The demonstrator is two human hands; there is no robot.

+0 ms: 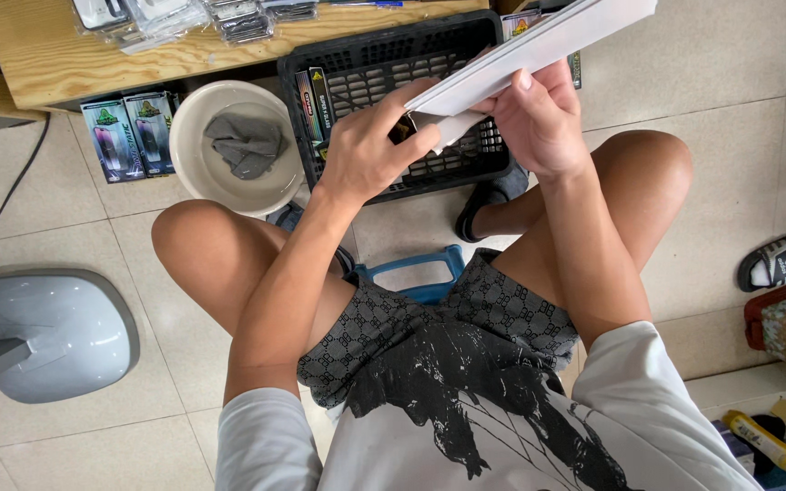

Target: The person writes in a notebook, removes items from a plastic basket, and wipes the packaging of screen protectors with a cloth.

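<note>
I sit on a low blue stool (pixel 416 268) and look down at my knees. My right hand (pixel 539 118) grips a long flat white box (pixel 539 45), thumb on its lower edge, held up over a black slotted crate (pixel 384 64). My left hand (pixel 370 145) pinches the box's near end, where a white flap sticks out. The fingertips of both hands are partly hidden behind the box. A couple of thin dark packets (pixel 316 105) stand inside the crate at its left wall.
A beige basin (pixel 197 159) holding a grey cloth (pixel 246 144) stands left of the crate. Two boxed packets (pixel 129 135) lean by a wooden shelf (pixel 47 55) with plastic-wrapped items. A grey fan base (pixel 47 332) sits at left; a sandal (pixel 784 259) lies at right.
</note>
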